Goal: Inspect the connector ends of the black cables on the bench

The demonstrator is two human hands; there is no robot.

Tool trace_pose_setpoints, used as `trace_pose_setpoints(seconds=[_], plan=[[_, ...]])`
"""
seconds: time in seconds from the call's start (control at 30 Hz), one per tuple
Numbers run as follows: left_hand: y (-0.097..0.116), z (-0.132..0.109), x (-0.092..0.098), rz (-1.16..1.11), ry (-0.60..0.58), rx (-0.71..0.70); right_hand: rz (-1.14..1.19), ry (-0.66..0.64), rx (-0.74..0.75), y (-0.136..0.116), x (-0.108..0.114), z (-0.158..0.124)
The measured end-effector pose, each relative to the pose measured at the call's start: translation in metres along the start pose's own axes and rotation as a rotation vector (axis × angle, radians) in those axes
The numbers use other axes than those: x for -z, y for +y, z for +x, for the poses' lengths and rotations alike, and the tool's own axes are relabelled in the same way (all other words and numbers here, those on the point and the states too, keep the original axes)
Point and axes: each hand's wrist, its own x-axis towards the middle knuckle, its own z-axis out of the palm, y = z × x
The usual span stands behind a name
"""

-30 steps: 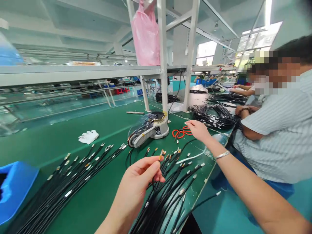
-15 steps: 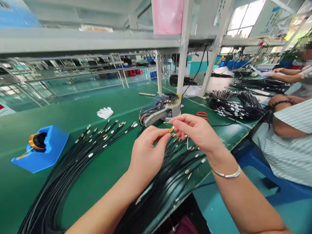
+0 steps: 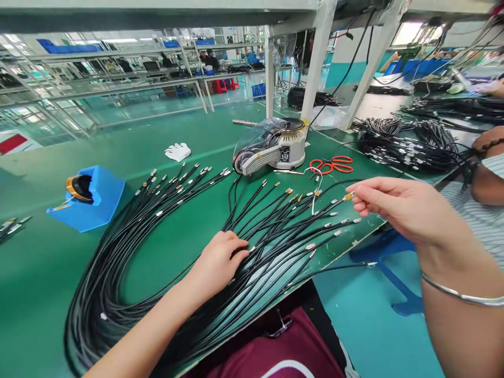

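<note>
A bundle of black cables [image 3: 84,294] curves in a U across the green table, many of its silvery connector ends fanned out on the right. My right hand [image 3: 397,210] pinches the end of one black cable, where a yellow-wrapped connector [image 3: 348,196] shows at the fingertips. Lower down, my left hand [image 3: 220,260] lies on the cables with thumb and forefinger apart; its other fingers are partly hidden. A thin white strip [image 3: 318,190] curls over the connector ends between the hands.
Behind the cables stand a grey tape dispenser [image 3: 291,152] and orange-handled scissors [image 3: 334,165]. A white glove [image 3: 178,152] and a blue box [image 3: 104,197] with a tape roll [image 3: 81,188] are on the left. Coiled cables [image 3: 409,149] and a person's arm [image 3: 488,142] are at right.
My hands have parted: the left has come down onto the cables, and the right has moved right with the yellow-wrapped end. The view has tilted down, showing the scissors fully.
</note>
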Motion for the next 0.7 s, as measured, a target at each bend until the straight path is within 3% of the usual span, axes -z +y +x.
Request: trace_pose_setpoints(seconds=[0.2, 0.57, 0.7], plan=[[0.008, 0.003, -0.009, -0.038, 0.0, 0.003, 0.138, -0.031, -0.033, -0.008, 0.002, -0.008], [0.035, 0.019, -0.004, -0.21, -0.015, 0.128, 0.257, 0.16, 0.045, -0.019, 0.005, -0.016], [0.043, 0.028, 0.0, -0.544, -0.198, 0.2, 0.364, 0.208, 0.11, -0.018, 0.005, -0.018]])
